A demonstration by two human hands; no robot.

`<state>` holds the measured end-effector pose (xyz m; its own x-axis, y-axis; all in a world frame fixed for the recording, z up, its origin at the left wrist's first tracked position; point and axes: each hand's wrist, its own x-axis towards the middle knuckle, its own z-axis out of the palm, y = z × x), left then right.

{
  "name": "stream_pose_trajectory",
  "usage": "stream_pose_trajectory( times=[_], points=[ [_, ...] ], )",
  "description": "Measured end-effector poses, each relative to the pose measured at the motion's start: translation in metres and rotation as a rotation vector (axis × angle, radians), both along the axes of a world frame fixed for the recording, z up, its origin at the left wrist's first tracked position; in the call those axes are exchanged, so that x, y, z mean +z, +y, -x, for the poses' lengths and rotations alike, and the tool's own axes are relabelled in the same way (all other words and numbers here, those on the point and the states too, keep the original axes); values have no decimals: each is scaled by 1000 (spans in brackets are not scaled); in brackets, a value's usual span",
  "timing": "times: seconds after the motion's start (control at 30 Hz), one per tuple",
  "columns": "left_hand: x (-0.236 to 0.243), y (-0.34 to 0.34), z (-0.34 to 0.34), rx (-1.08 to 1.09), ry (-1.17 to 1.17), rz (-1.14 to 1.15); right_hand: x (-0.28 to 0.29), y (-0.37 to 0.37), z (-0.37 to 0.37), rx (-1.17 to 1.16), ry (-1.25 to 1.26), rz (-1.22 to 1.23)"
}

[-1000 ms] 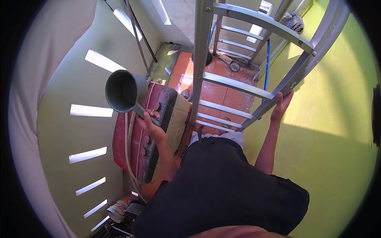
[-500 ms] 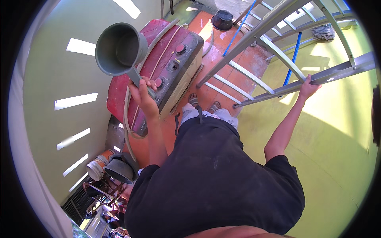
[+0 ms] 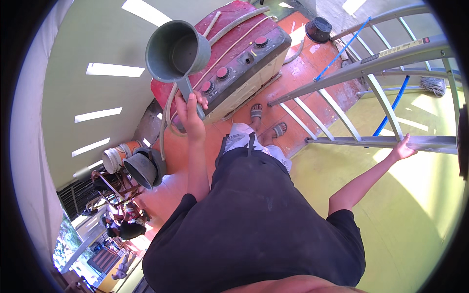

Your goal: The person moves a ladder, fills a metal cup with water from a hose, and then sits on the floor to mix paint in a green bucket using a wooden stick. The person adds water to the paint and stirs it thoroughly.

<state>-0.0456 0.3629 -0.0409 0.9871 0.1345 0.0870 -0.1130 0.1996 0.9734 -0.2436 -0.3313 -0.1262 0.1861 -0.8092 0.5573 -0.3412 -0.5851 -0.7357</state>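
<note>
A dark grey plastic water dipper [image 3: 181, 51] is held up by its handle in my left hand [image 3: 191, 115], its round mouth facing me. Nothing can be seen in its cup. Behind it stands a red washing machine [image 3: 234, 71] with pink knobs and a hose across its top. On the right, my right hand [image 3: 403, 149] grips the near rail of a metal ladder [image 3: 337, 80], which leans at a slant. A blue strap or cord [image 3: 342, 51] runs across the ladder.
A black bucket [image 3: 318, 30] sits on the orange floor at the back. A mop head [image 3: 433, 86] lies beyond the ladder. To the left are grey tubs [image 3: 141, 168] and a white pail [image 3: 113, 158]. Several people [image 3: 129, 228] are in the far lower left. Walls stand on both sides.
The view has turned, so the washing machine and bucket sit further right. The dipper and ladder also shift right in the picture. Both hands keep their holds.
</note>
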Motion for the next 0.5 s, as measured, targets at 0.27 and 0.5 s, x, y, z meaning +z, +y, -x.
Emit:
stream_pose_trajectory(
  times=[0.27, 0.5],
  points=[
    [6, 76, 67, 54, 48, 3, 41, 151, -45, -297, 37, 460],
    [-5, 132, 93, -215, 103, 125, 37, 552, -98, 1274, 130, -720]
  ],
)
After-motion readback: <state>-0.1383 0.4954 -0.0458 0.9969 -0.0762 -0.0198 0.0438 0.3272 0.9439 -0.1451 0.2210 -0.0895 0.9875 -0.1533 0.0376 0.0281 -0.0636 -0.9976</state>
